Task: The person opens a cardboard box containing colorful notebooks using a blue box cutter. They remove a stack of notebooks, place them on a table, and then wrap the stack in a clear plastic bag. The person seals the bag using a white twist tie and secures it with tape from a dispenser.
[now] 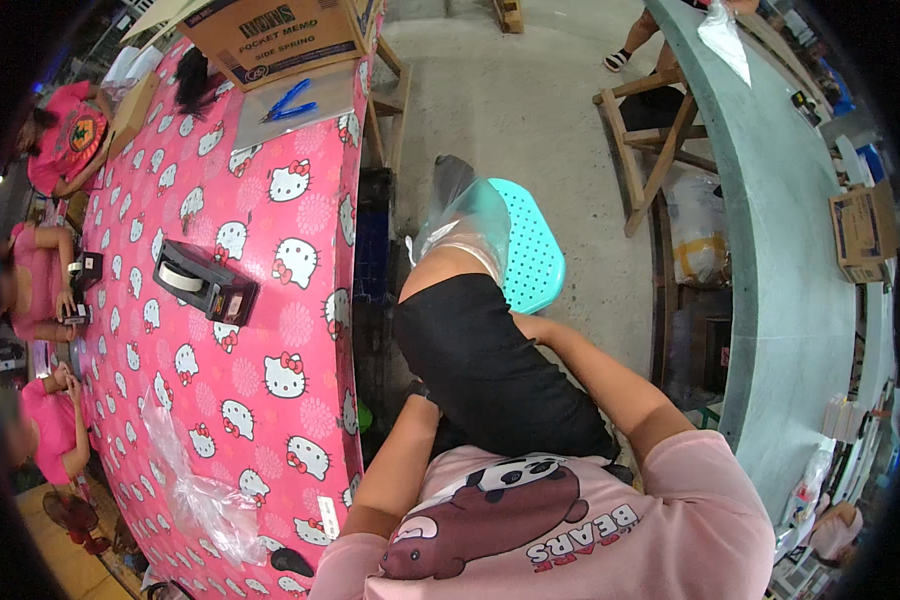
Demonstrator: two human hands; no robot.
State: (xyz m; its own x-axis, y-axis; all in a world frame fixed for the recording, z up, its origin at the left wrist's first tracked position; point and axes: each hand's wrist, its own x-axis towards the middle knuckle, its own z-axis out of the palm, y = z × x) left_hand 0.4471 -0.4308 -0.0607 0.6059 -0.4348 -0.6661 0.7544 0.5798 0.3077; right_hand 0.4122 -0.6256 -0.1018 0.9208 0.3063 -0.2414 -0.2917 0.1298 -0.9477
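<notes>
My left arm reaches down between the pink table and my raised thigh. A dark band circles its wrist, and my left hand is hidden behind the black shorts. On the other side, my right hand rests against the edge of the shorts by the thigh; its fingers are tucked out of sight. Clear plastic covers the leg below my bare knee. Beyond that leg stands a turquoise stool with a perforated top, apart from the visible part of my right hand.
The pink cat-print table on the left bears a tape dispenser, crumpled clear plastic, blue cutters and a cardboard box. Several people sit along its far side. At right stands a grey-green table with wooden trestles.
</notes>
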